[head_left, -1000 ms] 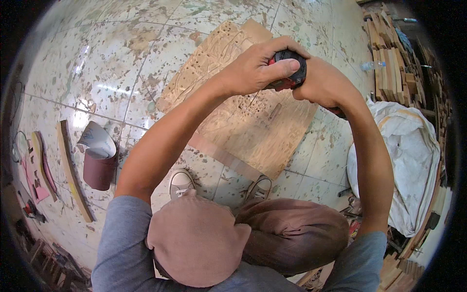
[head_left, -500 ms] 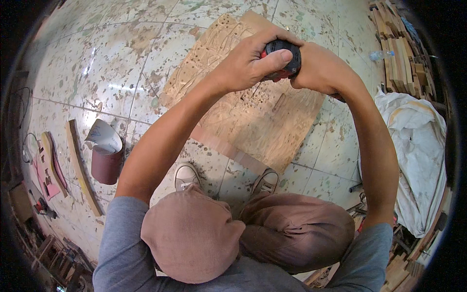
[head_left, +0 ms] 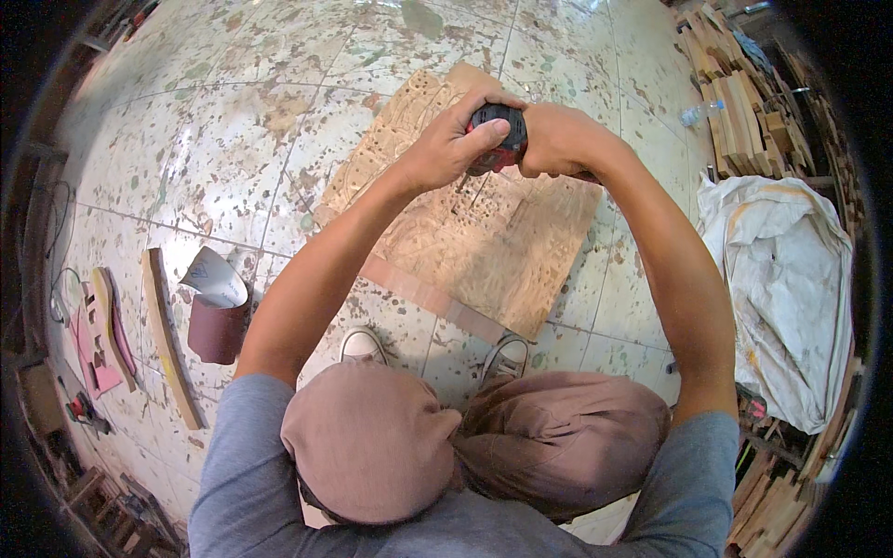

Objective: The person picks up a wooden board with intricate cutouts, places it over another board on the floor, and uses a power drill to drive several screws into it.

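Both of my hands are closed round a black and red power drill (head_left: 514, 138), seen from its back end. My left hand (head_left: 453, 144) wraps its body from the left, the thumb lying across the black end. From the right, my right hand (head_left: 569, 139) grips it, with its fingers mostly hidden. Beneath the drill lies a tan wooden panel (head_left: 530, 256) on the floor, with carved lines and many small dark holes toward its far left part. A thin bit shows below the drill, over the panel; whether it touches the wood I cannot tell.
A reddish wooden strip (head_left: 433, 299) runs along the panel's near edge, by my shoes. To the left are a brown sandpaper roll (head_left: 219, 330), a narrow wooden strip (head_left: 169, 339) and curved wooden pieces (head_left: 113, 335). A white sack (head_left: 777, 288) and stacked wood (head_left: 735, 126) line the right.
The whole view has shifted, so the panel sits lower in the picture. My hands and the drill appear a little lower and further left, with the same grip.
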Demonstrator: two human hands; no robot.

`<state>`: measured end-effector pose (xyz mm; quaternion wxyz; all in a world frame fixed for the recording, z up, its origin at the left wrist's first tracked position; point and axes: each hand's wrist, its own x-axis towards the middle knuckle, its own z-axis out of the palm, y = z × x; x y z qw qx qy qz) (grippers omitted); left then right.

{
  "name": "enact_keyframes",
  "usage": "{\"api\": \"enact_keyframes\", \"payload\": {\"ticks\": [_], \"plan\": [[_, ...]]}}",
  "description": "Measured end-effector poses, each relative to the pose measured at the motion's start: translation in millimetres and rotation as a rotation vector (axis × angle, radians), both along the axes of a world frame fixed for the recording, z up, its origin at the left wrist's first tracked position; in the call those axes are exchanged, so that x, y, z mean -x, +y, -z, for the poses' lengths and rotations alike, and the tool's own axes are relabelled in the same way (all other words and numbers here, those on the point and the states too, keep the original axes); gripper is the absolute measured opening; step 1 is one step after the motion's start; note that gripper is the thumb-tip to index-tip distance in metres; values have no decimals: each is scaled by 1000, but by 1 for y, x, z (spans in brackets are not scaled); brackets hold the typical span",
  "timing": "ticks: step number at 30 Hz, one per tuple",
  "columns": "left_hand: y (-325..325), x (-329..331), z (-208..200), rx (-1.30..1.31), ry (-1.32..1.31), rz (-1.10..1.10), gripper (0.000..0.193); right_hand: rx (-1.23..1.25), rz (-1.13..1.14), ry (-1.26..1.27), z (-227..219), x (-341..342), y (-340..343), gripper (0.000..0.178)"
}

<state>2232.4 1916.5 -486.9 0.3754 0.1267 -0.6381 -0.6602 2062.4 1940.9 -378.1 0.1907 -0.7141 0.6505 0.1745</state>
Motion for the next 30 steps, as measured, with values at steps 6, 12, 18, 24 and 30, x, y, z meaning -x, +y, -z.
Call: {"api": "enact_keyframes", "payload": {"ticks": [6, 12, 18, 24, 30], "plan": [[7, 2, 10, 14, 39, -86, 41, 70, -81, -50, 16, 8, 2, 31], [7, 10, 8, 130, 54, -145, 41, 99, -131, -26, 12, 11, 2, 29], [19, 15, 4, 124, -15, -181, 46, 124, -84, -11, 10, 27, 17, 28], [-3, -80, 83, 282, -589, -798, 63, 260, -43, -70, -8, 30, 54, 27], [11, -177, 169, -260, -983, -691, 74, 372, 483, -653, -5, 120, 160, 32]]}}
